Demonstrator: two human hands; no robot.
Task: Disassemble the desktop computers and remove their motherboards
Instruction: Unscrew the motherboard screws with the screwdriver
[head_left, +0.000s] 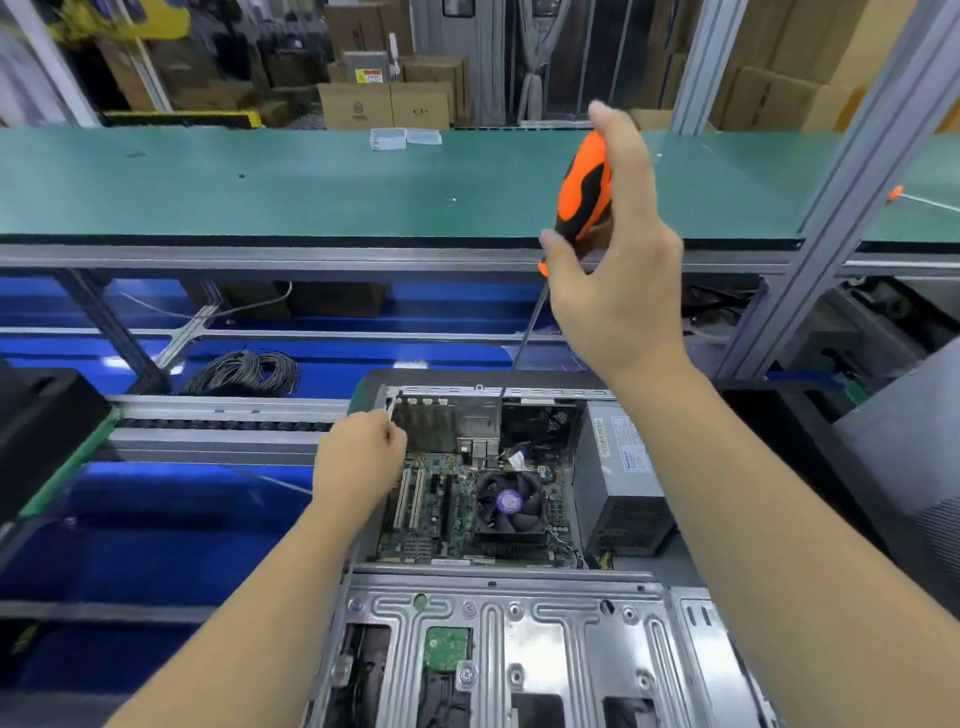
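An open desktop computer case (498, 618) lies flat in front of me, side panel off. Inside sits the green motherboard (441, 514) with a black CPU fan (510, 503), and a grey power supply (621, 478) on its right. My right hand (618, 260) grips an orange and black screwdriver (584, 192); its long shaft points down to the case's far rim. My left hand (361, 460) rests at the case's far left corner, fingers curled and pinching a small metal slot bracket (389, 410).
A green shelf (311, 182) runs across above the bench, with a small clear plastic box (389, 139) on it. A coil of black cable (244, 371) lies behind the case. Black equipment (41, 421) stands at left, another grey case (904, 467) at right. Aluminium frame posts rise at right.
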